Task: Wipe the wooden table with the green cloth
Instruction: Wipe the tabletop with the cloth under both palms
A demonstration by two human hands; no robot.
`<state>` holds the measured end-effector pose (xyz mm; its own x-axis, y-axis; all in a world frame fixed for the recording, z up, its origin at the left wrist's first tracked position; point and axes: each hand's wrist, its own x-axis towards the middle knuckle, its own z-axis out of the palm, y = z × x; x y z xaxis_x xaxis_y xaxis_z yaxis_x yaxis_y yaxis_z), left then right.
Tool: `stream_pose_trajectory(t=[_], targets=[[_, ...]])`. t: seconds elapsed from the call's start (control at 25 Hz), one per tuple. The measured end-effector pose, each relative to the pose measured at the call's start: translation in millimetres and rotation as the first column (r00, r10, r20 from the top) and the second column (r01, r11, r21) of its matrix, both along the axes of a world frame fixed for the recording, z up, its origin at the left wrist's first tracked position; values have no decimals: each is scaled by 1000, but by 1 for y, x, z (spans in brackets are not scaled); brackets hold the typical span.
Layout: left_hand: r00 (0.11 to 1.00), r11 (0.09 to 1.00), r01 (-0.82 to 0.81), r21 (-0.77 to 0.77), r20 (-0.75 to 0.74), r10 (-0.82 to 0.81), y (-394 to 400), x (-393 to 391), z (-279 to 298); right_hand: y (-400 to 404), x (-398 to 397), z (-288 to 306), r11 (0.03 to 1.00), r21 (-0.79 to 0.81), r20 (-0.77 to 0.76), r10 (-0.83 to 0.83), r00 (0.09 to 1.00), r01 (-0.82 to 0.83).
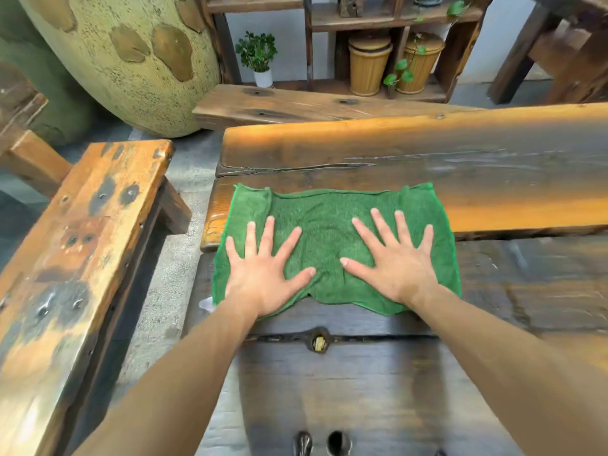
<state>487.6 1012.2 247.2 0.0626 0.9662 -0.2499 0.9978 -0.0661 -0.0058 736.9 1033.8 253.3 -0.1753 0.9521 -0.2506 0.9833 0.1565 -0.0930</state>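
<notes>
A green cloth (329, 232) lies spread flat near the left end of the dark wooden table (493, 179). My left hand (263, 274) presses on the cloth's left half with fingers straight and spread. On its right half my right hand (394, 261) presses the same way, palm down. The cloth's near edge is slightly rumpled between the two wrists.
A worn wooden bench (82, 251) stands to the left across a strip of grey floor. Behind the table lie a plank (296, 103), a big speckled jar (131, 54), a potted plant (258, 57) and a shelf with two bamboo bins (370, 65).
</notes>
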Motion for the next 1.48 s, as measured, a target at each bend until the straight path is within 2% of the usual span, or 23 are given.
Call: stream_pose_trajectory(t=[0.16,0.36,0.64,0.96,1.16,1.36,1.48], targets=[[999,999,-36,13,2,36,-77,7,-3,-74,3,-6,999,41,18,7,1000,-7],[998,998,-58,-17,-1,58,-178,15,-1,-169,10,-4,998,20,10,52,999,-53],[997,993,-48,103,72,41,-320,27,-13,-299,19,-12,994,79,-11,70,997,-69],[998,998,-32,62,48,30,-453,29,-4,-448,26,-12,995,70,-13,69,998,-68],[996,999,-37,2,81,36,-549,35,1,-542,38,-9,996,64,-1,61,998,-61],[991,1000,20,-13,133,-18,-611,42,9,-614,53,-3,999,35,-2,37,999,-37],[989,999,22,25,144,-26,-603,43,17,-619,52,3,997,44,-33,-56,998,57]])
